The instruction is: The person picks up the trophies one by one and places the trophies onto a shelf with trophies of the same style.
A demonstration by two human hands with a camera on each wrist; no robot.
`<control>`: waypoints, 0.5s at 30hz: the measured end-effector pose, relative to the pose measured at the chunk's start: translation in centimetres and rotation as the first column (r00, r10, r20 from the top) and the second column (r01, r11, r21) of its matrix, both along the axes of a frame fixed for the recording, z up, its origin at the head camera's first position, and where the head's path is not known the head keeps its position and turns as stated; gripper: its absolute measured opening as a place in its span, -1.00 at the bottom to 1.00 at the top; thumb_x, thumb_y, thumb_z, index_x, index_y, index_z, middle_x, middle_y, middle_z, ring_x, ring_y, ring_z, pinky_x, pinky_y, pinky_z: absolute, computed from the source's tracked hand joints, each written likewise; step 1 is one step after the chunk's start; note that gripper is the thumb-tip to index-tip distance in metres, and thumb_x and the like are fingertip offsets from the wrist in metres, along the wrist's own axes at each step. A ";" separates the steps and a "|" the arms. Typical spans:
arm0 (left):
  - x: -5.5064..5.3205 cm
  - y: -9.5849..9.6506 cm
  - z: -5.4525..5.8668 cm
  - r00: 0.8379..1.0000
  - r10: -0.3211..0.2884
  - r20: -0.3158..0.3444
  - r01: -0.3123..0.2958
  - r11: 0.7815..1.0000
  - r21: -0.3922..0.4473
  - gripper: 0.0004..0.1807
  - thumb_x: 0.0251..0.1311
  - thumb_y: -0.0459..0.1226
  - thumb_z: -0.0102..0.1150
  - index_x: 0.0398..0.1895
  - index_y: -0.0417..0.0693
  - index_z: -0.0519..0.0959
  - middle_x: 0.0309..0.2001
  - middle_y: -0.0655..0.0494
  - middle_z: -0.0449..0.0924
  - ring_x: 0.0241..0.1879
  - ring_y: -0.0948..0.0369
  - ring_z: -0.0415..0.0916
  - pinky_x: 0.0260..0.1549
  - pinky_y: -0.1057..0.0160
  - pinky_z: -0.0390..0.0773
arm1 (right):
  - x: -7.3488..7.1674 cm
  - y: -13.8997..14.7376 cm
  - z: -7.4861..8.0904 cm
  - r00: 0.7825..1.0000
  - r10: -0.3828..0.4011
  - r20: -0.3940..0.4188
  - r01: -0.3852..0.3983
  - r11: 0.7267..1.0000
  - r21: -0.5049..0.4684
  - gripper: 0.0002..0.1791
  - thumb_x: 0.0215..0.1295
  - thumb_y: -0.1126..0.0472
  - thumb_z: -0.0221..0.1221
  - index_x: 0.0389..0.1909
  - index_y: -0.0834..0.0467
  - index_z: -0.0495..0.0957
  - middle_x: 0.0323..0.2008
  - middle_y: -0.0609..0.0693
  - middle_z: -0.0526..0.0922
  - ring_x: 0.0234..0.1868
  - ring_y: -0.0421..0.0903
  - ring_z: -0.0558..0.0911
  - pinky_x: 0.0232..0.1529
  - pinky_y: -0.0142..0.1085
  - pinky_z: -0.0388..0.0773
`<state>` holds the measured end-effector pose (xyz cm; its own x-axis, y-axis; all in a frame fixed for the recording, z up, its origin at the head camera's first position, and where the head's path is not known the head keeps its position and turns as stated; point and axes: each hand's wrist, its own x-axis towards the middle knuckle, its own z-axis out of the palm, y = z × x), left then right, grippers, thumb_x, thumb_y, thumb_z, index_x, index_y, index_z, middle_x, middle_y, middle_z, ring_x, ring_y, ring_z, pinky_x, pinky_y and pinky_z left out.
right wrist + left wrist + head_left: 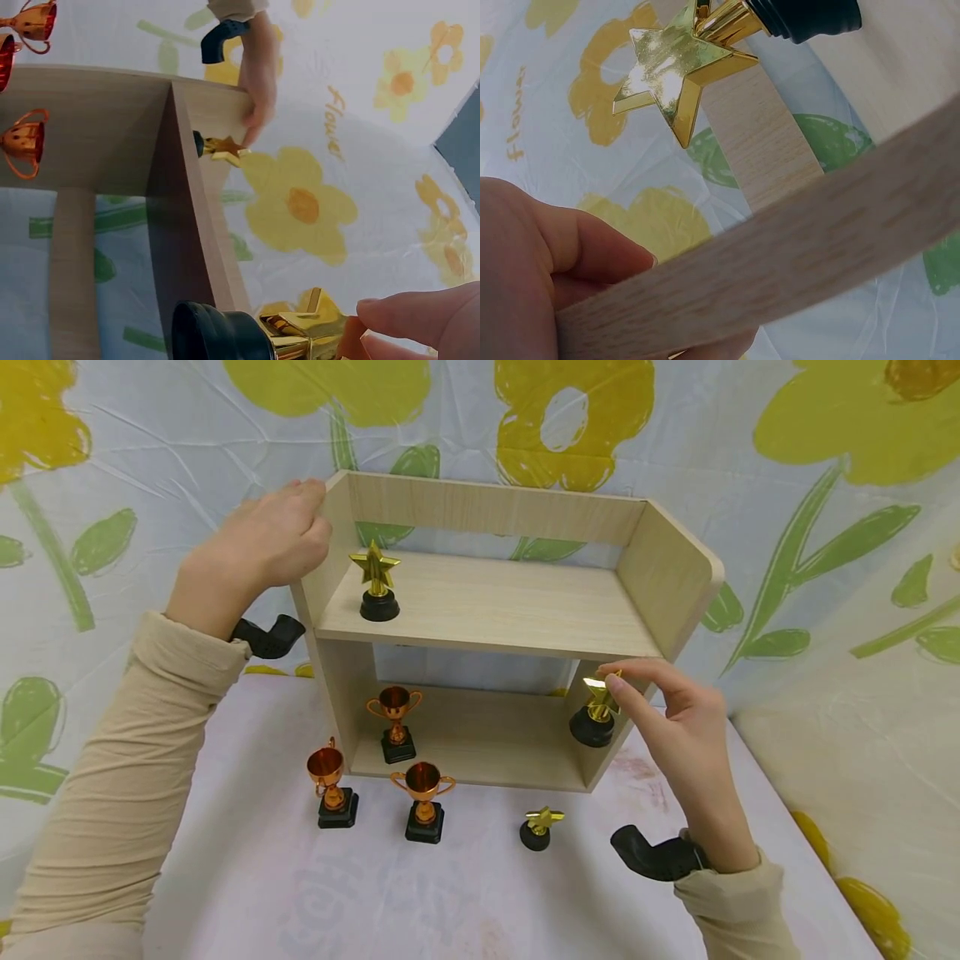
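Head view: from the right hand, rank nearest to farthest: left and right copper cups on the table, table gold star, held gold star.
1. Held gold star: pinched in the right hand.
2. Table gold star: in front of the shelf unit's right part.
3. Right copper cup: further left on the table.
4. Left copper cup: leftmost there.
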<state>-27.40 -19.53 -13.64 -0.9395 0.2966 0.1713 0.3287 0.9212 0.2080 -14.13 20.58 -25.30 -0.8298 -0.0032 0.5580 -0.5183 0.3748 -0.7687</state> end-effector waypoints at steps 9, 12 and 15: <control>0.0 0.1 0.0 1.000 0.000 0.011 0.000 1.000 -0.006 -0.32 0.39 -0.23 -0.64 0.53 -0.38 -0.11 0.54 -0.33 -0.21 0.53 -0.20 -0.32 0.42 -0.30 -0.20 | -0.8 -0.7 0.8 1.000 0.012 0.002 -0.012 1.000 -0.001 -0.81 0.33 0.26 0.27 -0.11 0.23 0.72 -0.15 0.06 0.72 0.00 -0.09 0.59 0.11 -0.33 0.41; 0.0 0.0 0.0 1.000 0.001 0.016 -0.001 1.000 -0.010 -0.31 0.40 -0.22 -0.65 0.55 -0.36 -0.19 0.55 -0.31 -0.25 0.53 -0.19 -0.34 0.43 -0.29 -0.22 | -1.0 -0.9 1.0 1.000 0.010 0.011 -0.010 1.000 0.010 -0.80 0.33 0.24 0.27 -0.10 0.21 0.73 -0.14 0.02 0.72 0.03 -0.10 0.57 0.13 -0.31 0.39; 0.0 0.0 0.0 1.000 0.002 0.016 -0.002 1.000 -0.014 -0.31 0.40 -0.22 -0.66 0.56 -0.35 -0.21 0.55 -0.31 -0.26 0.53 -0.18 -0.35 0.43 -0.28 -0.22 | -1.2 -1.1 1.3 1.000 0.021 0.009 -0.021 1.000 0.002 -0.80 0.33 0.24 0.28 -0.09 0.23 0.72 -0.14 0.02 0.72 0.04 -0.10 0.57 0.13 -0.31 0.41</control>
